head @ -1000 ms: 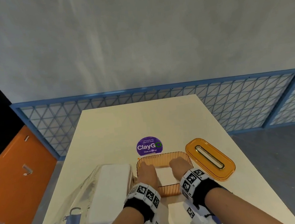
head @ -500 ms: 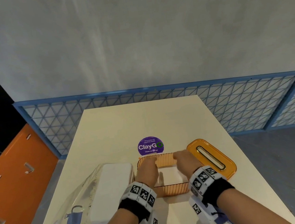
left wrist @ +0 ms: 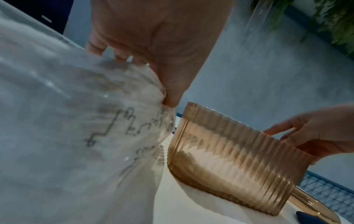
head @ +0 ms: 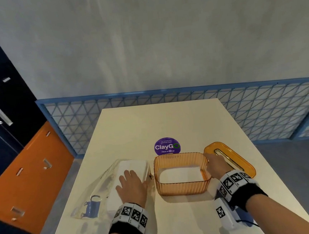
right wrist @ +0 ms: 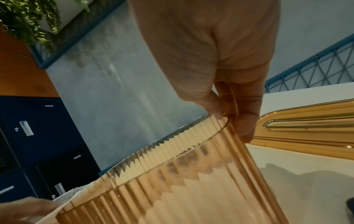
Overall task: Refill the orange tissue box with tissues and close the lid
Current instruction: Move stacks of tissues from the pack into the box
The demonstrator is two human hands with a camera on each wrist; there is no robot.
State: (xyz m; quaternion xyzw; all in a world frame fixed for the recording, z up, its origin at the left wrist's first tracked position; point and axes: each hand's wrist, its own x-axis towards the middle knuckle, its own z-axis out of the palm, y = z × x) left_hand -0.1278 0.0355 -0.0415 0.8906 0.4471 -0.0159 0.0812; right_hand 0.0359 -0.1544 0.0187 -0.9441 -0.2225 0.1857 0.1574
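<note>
The orange ribbed tissue box (head: 183,188) stands lidless on the table, with a low layer of white tissues (head: 180,175) inside. Its orange slotted lid (head: 235,159) lies just right of it. My right hand (head: 215,164) pinches the box's right wall (right wrist: 172,189), thumb inside the rim and fingers (right wrist: 247,136) outside. To the box's left lies a clear plastic tissue pack (head: 118,178). My left hand (head: 131,184) rests on top of it with straight fingers. In the left wrist view the thumb (left wrist: 172,94) touches the pack's wrinkled plastic (left wrist: 67,121) on the side facing the box (left wrist: 229,163).
A purple ClayGo sticker (head: 167,146) is on the cream table (head: 159,120) behind the box. A blue lattice fence (head: 261,111) runs behind the table. Orange and navy lockers (head: 24,175) stand beyond the left edge.
Both hands were inside the box on the tissues. The left hand has moved left onto the tissue pack, and the right hand has moved to the box's right rim.
</note>
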